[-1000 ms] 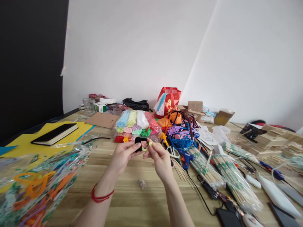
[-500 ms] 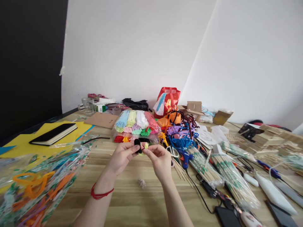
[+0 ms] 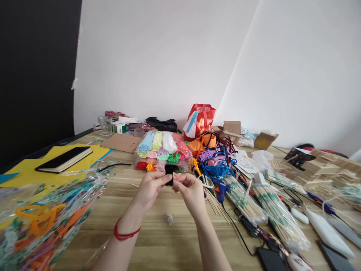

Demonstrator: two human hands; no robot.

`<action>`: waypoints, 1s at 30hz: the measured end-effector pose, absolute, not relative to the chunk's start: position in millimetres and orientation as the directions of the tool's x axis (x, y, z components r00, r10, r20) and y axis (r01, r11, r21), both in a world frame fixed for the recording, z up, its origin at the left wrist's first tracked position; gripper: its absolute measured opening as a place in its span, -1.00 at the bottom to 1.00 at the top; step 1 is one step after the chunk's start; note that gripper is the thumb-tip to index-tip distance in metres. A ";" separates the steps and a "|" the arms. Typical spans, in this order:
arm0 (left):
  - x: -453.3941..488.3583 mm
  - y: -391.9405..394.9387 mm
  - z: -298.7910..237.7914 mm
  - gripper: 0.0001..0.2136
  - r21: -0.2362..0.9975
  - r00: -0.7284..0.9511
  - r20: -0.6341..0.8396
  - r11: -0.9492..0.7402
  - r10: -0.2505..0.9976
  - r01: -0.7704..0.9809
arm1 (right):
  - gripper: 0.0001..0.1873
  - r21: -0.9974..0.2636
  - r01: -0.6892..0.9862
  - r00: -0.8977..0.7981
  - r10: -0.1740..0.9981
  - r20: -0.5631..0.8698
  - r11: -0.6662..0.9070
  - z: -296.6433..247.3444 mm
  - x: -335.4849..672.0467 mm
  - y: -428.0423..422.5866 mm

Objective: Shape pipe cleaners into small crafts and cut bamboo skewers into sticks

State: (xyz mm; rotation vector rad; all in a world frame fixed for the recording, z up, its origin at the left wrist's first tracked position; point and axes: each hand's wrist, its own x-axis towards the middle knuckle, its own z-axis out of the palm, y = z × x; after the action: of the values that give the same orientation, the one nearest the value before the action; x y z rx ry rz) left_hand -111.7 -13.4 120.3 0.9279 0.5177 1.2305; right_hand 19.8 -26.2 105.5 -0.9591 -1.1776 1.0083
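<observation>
Above the middle of the table my left hand (image 3: 153, 184) pinches a black fuzzy piece (image 3: 169, 174), which looks like bent pipe cleaner, between thumb and fingers. Close against it on the right, my right hand (image 3: 187, 188) is closed too, its fingertips pressed together beside the black piece. What lies in the right fingertips is hidden. A clear bag of coloured pipe cleaners (image 3: 163, 150) lies just beyond both hands. Below them, a small greyish clump (image 3: 169, 219) rests on the wood tabletop (image 3: 149, 237).
To the right are white-handled scissors (image 3: 207, 181), a blue glue gun (image 3: 222, 190) with a black cable, and bagged wooden sticks (image 3: 279, 210). A black notebook (image 3: 63, 160) sits on yellow sheets at left, near bagged coloured strips (image 3: 56, 222). A red bag (image 3: 200, 120) stands behind.
My left hand has moved slightly right, bringing the black piece up against the right fingertips. The yellow bit seen there before is now out of sight.
</observation>
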 end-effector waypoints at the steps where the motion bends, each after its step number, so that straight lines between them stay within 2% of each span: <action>1: -111.6 -13.6 120.9 -0.95 0.812 0.292 0.138 0.060 0.947 -0.581 | -0.69 -0.961 -0.106 0.064 0.966 0.251 0.257 106.3 21.1 -26.1; 5: -113.9 -14.7 120.8 -0.93 0.766 0.350 0.083 0.165 0.933 -0.622 | -0.65 -0.976 -0.139 -0.222 0.956 0.195 0.167 108.8 25.7 -28.2; 8: -116.3 -16.4 118.2 -0.89 0.774 0.430 0.056 0.233 0.901 -0.588 | -0.59 -0.970 -0.240 -0.482 0.861 0.161 0.047 109.1 24.6 -31.8; 10: -117.1 -17.6 117.0 -0.86 0.782 0.484 0.080 0.246 0.872 -0.572 | -0.58 -0.954 -0.301 -0.565 0.807 0.173 -0.006 108.5 22.5 -33.6; 14: -117.5 -18.5 117.6 -0.83 0.779 0.530 0.137 0.240 0.837 -0.579 | -0.61 -0.943 -0.333 -0.550 0.808 0.210 0.019 106.9 19.9 -34.2; 20: -118.8 -14.4 118.6 -0.92 0.747 0.445 0.086 0.238 0.891 -0.620 | -0.54 -0.965 -0.141 -0.397 0.880 0.259 0.221 107.2 17.2 -32.4; 24: -117.5 -11.2 116.9 -0.98 0.729 0.374 0.045 0.226 0.926 -0.646 | -0.52 -0.962 -0.124 -0.315 0.910 0.270 0.242 107.9 13.7 -32.1; 30: -113.1 -8.7 116.2 -0.98 0.706 0.294 0.022 0.193 0.956 -0.681 | -0.55 -0.963 -0.087 -0.343 0.900 0.269 0.255 110.4 13.8 -34.4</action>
State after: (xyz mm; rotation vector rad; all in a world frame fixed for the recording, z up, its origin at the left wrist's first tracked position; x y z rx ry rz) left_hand -113.1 -8.7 116.2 0.6872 0.4795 1.2113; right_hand 13.8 -34.4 110.4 -0.7841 -1.5491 1.2699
